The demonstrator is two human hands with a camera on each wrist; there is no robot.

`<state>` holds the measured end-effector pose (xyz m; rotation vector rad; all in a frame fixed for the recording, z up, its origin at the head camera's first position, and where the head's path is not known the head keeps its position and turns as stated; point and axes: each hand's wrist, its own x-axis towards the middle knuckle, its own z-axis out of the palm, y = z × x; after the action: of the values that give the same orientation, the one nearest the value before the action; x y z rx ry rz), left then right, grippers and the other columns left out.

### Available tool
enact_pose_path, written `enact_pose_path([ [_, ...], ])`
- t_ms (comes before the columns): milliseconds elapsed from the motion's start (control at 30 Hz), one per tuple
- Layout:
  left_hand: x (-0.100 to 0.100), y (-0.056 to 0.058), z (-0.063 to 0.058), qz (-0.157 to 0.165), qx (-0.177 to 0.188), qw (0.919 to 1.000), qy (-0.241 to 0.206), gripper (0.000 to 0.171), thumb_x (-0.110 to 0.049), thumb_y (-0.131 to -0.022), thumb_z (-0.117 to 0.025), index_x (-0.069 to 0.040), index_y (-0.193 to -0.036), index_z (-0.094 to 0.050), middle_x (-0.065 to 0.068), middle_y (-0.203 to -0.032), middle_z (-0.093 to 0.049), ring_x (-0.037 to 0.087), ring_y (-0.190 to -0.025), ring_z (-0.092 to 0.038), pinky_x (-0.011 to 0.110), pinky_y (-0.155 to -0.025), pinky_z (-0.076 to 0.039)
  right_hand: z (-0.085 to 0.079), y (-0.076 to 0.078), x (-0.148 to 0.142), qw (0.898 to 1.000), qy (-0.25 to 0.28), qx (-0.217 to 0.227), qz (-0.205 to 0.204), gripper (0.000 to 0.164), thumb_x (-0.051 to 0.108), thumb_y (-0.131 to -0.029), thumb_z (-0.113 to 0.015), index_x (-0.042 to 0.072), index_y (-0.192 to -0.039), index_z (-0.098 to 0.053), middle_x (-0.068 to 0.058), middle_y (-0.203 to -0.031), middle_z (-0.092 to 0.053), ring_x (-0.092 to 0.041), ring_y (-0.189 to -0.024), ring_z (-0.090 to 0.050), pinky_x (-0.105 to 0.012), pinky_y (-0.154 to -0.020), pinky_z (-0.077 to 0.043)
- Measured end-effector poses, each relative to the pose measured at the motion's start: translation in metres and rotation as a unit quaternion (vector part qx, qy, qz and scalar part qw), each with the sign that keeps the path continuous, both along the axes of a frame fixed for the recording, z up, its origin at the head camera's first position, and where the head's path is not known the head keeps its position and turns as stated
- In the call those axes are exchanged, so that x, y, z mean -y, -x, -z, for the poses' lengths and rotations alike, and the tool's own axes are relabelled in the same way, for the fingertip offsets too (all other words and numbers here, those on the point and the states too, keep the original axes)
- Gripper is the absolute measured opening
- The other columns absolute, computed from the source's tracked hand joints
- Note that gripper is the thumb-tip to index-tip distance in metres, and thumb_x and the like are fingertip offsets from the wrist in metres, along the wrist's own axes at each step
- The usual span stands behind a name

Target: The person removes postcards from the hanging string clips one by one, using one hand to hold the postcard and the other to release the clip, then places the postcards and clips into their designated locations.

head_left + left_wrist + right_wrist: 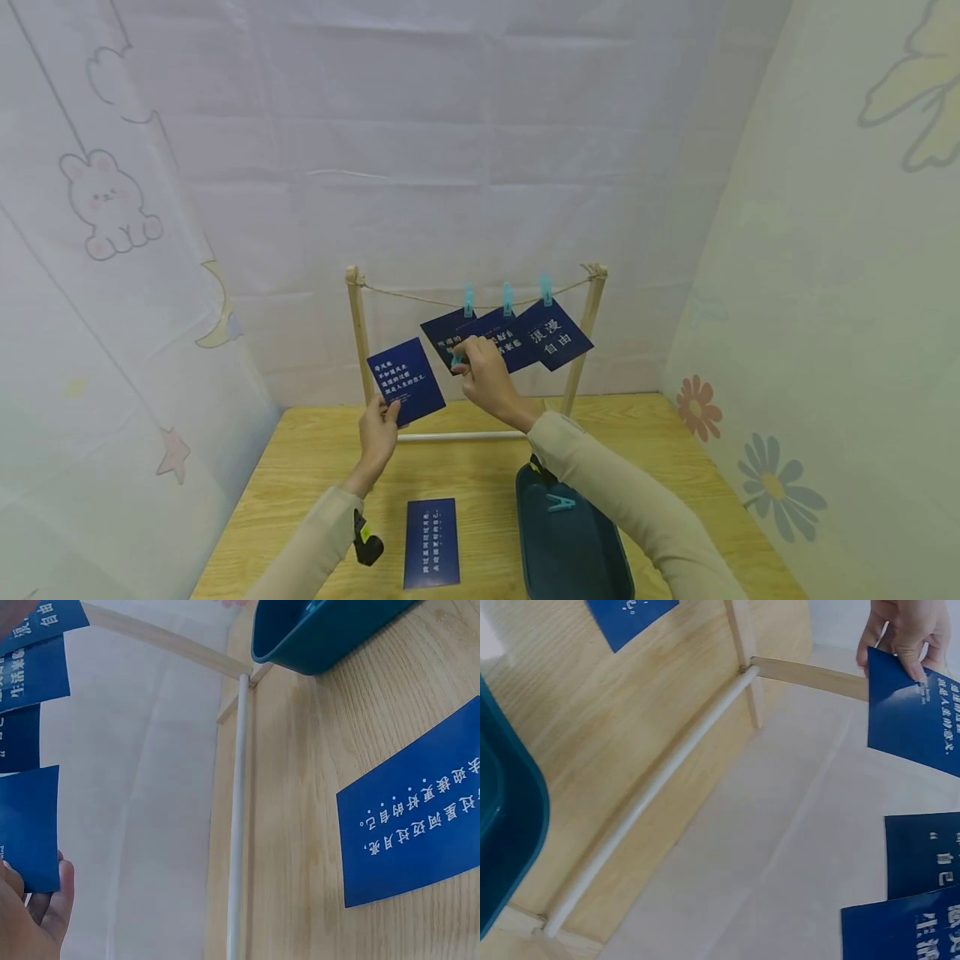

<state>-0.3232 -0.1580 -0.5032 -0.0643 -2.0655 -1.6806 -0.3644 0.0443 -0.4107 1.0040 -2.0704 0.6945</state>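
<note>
My left hand (pixel 378 433) pinches the lower edge of a dark blue card (pixel 407 379) with white writing, lifted near the left post of a small wooden rack. In the right wrist view the thumb of that hand (pixel 909 634) lies on the card's face. My right hand (pixel 483 375) pinches a light blue clothespin (pixel 457 358) in front of the hanging cards. Three more blue cards hang from the twine (pixel 412 297), overlapping: a left card (pixel 442 329), a middle one (pixel 517 354) and a right one (pixel 555 335). Each has a light blue clothespin (pixel 546 288) at its top.
Another blue card (pixel 432 543) lies flat on the wooden table (pixel 315 467). A dark teal tray (pixel 573 550) stands at the right with a light blue clothespin (pixel 560 502) in it. The rack has a left post (pixel 358 325) and a white bottom bar (pixel 457 436).
</note>
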Motion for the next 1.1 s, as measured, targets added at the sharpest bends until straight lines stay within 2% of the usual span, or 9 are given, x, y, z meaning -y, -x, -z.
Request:
enact_pose_path([
  [67, 0.000, -0.001, 0.001, 0.000, 0.001, 1.0000, 0.001, 0.011, -0.005, -0.091, -0.048, 0.005, -0.095, -0.051, 0.022, -0.084, -0.062, 0.031, -0.071, -0.063, 0.031, -0.056, -0.053, 0.006, 0.000, -0.004, 1.000, -0.008, 0.009, 0.006, 0.019, -0.008, -0.077, -0.056, 0.003, -0.092, -0.053, -0.004, -0.081, -0.052, -0.013, -0.069, -0.040, -0.026, -0.065, -0.035],
  [200, 0.000, -0.001, 0.007, -0.002, 0.003, 1.0000, 0.002, 0.011, -0.002, -0.090, -0.048, 0.008, -0.094, -0.051, 0.024, -0.083, -0.061, 0.033, -0.070, -0.063, 0.039, -0.057, -0.053, 0.016, 0.000, -0.013, 0.999, -0.027, 0.021, 0.014, 0.023, -0.011, -0.073, -0.056, 0.002, -0.092, -0.054, -0.005, -0.082, -0.053, -0.015, -0.072, -0.045, -0.028, -0.068, -0.039],
  [367, 0.000, -0.002, 0.017, -0.010, 0.024, 0.9994, 0.024, 0.010, -0.003, -0.089, -0.050, 0.006, -0.093, -0.052, 0.023, -0.085, -0.062, 0.032, -0.073, -0.063, 0.036, -0.057, -0.053, 0.027, 0.000, -0.024, 0.997, -0.058, 0.039, 0.028, 0.029, -0.012, -0.070, -0.053, 0.005, -0.094, -0.055, -0.003, -0.086, -0.054, -0.016, -0.080, -0.049, -0.031, -0.077, -0.041],
  [500, -0.001, -0.003, 0.024, -0.018, 0.034, 0.9983, 0.043, 0.009, -0.005, -0.089, -0.051, 0.004, -0.091, -0.053, 0.021, -0.085, -0.062, 0.032, -0.077, -0.062, 0.034, -0.058, -0.053, 0.036, 0.000, -0.031, 0.995, -0.082, 0.050, 0.029, 0.032, -0.011, -0.069, -0.052, 0.008, -0.095, -0.054, -0.002, -0.087, -0.054, -0.015, -0.079, -0.049, -0.030, -0.076, -0.041],
  [633, -0.001, -0.004, 0.030, 0.007, 0.044, 0.9990, 0.008, 0.010, -0.002, -0.090, -0.048, 0.006, -0.094, -0.051, 0.024, -0.087, -0.060, 0.035, -0.077, -0.062, 0.039, -0.060, -0.053, 0.044, -0.001, -0.038, 0.993, -0.101, 0.058, 0.029, 0.029, -0.009, -0.071, -0.056, 0.008, -0.094, -0.053, 0.000, -0.083, -0.052, -0.012, -0.072, -0.043, -0.027, -0.068, -0.040],
  [767, -0.001, -0.006, 0.035, 0.031, 0.063, 0.9973, -0.021, 0.012, -0.001, -0.091, -0.046, 0.008, -0.097, -0.049, 0.026, -0.089, -0.057, 0.036, -0.075, -0.062, 0.041, -0.062, -0.053, 0.053, -0.002, -0.044, 0.990, -0.118, 0.076, 0.024, 0.022, -0.001, -0.077, -0.061, 0.009, -0.094, -0.052, 0.001, -0.080, -0.050, -0.010, -0.068, -0.039, -0.024, -0.062, -0.038],
  [867, -0.001, -0.009, 0.038, 0.046, 0.079, 0.9955, -0.025, 0.013, -0.001, -0.091, -0.045, 0.010, -0.099, -0.048, 0.028, -0.089, -0.058, 0.037, -0.075, -0.062, 0.042, -0.063, -0.052, 0.060, -0.003, -0.050, 0.986, -0.134, 0.091, 0.027, 0.022, 0.002, -0.077, -0.063, 0.010, -0.094, -0.052, 0.002, -0.083, -0.051, -0.010, -0.071, -0.042, -0.024, -0.064, -0.039],
  [1000, -0.001, -0.013, 0.042, 0.065, 0.096, 0.9927, -0.034, 0.015, 0.000, -0.091, -0.044, 0.011, -0.101, -0.047, 0.029, -0.089, -0.058, 0.039, -0.078, -0.061, 0.045, -0.065, -0.051, 0.068, -0.004, -0.059, 0.982, -0.151, 0.112, 0.030, 0.029, -0.004, -0.073, -0.061, 0.011, -0.095, -0.050, 0.002, -0.089, -0.052, -0.011, -0.080, -0.045, -0.025, -0.070, -0.042],
  [1100, 0.000, -0.015, 0.047, 0.068, 0.104, 0.9916, -0.033, 0.016, -0.001, -0.091, -0.045, 0.011, -0.101, -0.048, 0.029, -0.090, -0.058, 0.039, -0.079, -0.060, 0.045, -0.065, -0.051, 0.072, -0.005, -0.065, 0.980, -0.157, 0.121, 0.026, 0.032, -0.007, -0.071, -0.058, 0.011, -0.096, -0.050, 0.002, -0.091, -0.052, -0.011, -0.081, -0.046, -0.025, -0.070, -0.043],
])
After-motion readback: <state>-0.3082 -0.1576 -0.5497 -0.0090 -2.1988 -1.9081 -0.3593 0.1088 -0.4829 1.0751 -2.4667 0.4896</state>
